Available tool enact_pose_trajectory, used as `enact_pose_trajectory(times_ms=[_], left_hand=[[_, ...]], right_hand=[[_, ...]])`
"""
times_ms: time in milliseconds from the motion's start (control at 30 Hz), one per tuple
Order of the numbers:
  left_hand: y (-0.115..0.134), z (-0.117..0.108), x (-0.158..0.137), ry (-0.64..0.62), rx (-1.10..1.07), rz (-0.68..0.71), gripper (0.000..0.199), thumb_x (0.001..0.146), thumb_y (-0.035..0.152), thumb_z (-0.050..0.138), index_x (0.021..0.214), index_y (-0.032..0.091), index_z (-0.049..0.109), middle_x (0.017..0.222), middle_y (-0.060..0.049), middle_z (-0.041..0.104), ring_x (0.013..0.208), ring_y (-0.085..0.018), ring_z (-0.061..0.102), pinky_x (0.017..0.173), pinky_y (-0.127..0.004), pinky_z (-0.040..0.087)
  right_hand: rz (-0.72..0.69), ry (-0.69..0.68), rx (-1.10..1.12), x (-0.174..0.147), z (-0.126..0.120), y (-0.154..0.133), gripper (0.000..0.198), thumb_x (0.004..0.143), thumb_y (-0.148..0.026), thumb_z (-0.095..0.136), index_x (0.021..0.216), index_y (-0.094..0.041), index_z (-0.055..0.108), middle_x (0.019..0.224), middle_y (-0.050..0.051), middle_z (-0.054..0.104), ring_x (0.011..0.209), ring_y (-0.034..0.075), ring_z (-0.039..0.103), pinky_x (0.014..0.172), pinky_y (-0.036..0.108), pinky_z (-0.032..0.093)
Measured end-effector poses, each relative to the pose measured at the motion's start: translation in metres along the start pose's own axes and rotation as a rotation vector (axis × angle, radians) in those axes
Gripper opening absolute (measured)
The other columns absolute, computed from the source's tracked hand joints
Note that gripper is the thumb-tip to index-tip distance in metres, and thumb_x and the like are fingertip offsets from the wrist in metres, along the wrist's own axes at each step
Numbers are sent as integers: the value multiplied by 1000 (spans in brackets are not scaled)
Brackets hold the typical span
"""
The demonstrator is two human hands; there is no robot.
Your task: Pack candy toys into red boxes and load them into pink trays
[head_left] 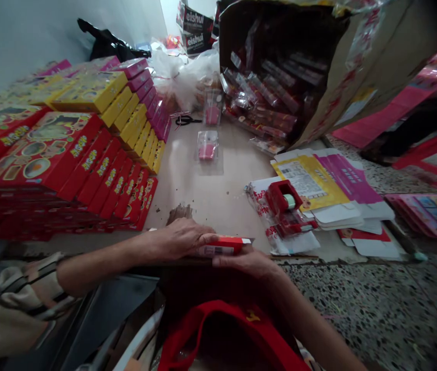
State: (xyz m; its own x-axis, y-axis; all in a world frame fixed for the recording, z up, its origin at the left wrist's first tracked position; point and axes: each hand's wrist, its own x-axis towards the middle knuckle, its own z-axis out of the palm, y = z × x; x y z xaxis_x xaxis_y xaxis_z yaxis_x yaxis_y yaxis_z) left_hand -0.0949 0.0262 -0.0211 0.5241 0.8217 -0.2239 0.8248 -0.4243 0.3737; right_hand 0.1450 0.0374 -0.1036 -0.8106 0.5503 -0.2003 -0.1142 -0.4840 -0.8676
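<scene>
A small red cardboard box point(220, 248) with a barcode on its white panel is held at the table's front edge. My left hand point(188, 238) lies over its left end, fingers curled round it and partly hidden. From the right, my right hand point(250, 262) grips the other end, with the thumb along the near side. To the right of the hands, a red tape dispenser point(283, 203) sits on a white and red plastic wrapper point(259, 193).
Stacked red boxes point(44, 154) and yellow boxes point(95, 93) fill the left. An open carton point(361, 77) of wrapped packs stands behind. Flattened boxes point(309, 178) lie at right. Pink packs point(207, 147) and scissors point(187, 120) are mid-table. A red bag point(218, 309) hangs below.
</scene>
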Motion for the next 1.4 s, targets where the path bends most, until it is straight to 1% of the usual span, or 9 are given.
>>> enact_pose_trajectory(times_ms=[200, 400, 567, 633, 733, 933, 1100, 1233, 1400], left_hand=[[-35, 32, 29, 61, -100, -198, 47, 102, 53, 52, 136, 28, 70, 105, -8, 80, 94, -22, 73, 79, -26, 47], [-46, 11, 50, 108, -171, -98, 37, 93, 53, 65, 105, 22, 81, 86, -3, 80, 78, -16, 70, 72, -22, 44], [-8, -13, 34, 671, -386, -285, 36, 89, 54, 70, 87, 18, 74, 74, -2, 74, 65, -14, 64, 61, -22, 45], [12, -9, 27, 795, -738, -360, 38, 91, 56, 68, 95, 18, 68, 80, -3, 75, 65, -16, 67, 58, -23, 49], [31, 10, 18, 748, -1162, -340, 41, 90, 57, 70, 104, 20, 61, 85, -3, 75, 66, -17, 69, 60, -24, 55], [25, 48, 8, 991, -1243, -310, 77, 81, 44, 85, 143, 29, 42, 89, 2, 72, 75, -14, 70, 69, -23, 56], [22, 60, -1, 843, -1203, -336, 59, 90, 68, 64, 130, 24, 62, 97, -4, 74, 76, -18, 69, 62, -25, 54], [18, 59, -3, 693, -1438, -342, 49, 87, 63, 71, 112, 21, 67, 103, -5, 75, 82, -18, 71, 70, -25, 56], [16, 53, 5, 775, -1427, -432, 41, 90, 52, 71, 109, 16, 67, 94, -5, 73, 74, -15, 68, 66, -23, 55]], right_hand=[[-157, 278, 46, 27, 13, 18, 48, 73, -53, 86, 108, -21, 77, 102, 3, 79, 98, 25, 72, 97, 40, 56], [-256, 443, -16, 37, 15, 31, 47, 76, -59, 81, 100, -20, 74, 91, 4, 77, 86, 26, 71, 87, 41, 58], [-606, 1104, -403, 31, 20, 8, 75, 65, -51, 92, 126, -19, 63, 130, 15, 66, 120, 33, 60, 105, 48, 51], [-662, 1033, -353, 32, 21, -11, 92, 73, -51, 86, 150, -22, 45, 150, 17, 53, 136, 33, 53, 110, 49, 49], [-583, 659, -72, 35, 24, -34, 90, 90, -48, 66, 165, -32, 18, 156, 11, 52, 132, 30, 60, 101, 46, 57], [-345, 430, 37, 21, 32, -30, 93, 79, -44, 76, 160, -40, 33, 144, 6, 64, 112, 31, 71, 85, 46, 63], [-273, 502, 115, 20, 31, -15, 52, 87, -64, 67, 124, -28, 66, 109, 8, 77, 89, 27, 73, 72, 40, 62], [-215, 548, 60, 30, 24, -15, 53, 93, -73, 53, 85, -22, 65, 80, 6, 73, 69, 21, 67, 61, 34, 54], [-252, 615, -258, 26, 20, -27, 40, 94, -62, 61, 108, -24, 69, 80, 1, 69, 66, 18, 61, 60, 30, 50]])
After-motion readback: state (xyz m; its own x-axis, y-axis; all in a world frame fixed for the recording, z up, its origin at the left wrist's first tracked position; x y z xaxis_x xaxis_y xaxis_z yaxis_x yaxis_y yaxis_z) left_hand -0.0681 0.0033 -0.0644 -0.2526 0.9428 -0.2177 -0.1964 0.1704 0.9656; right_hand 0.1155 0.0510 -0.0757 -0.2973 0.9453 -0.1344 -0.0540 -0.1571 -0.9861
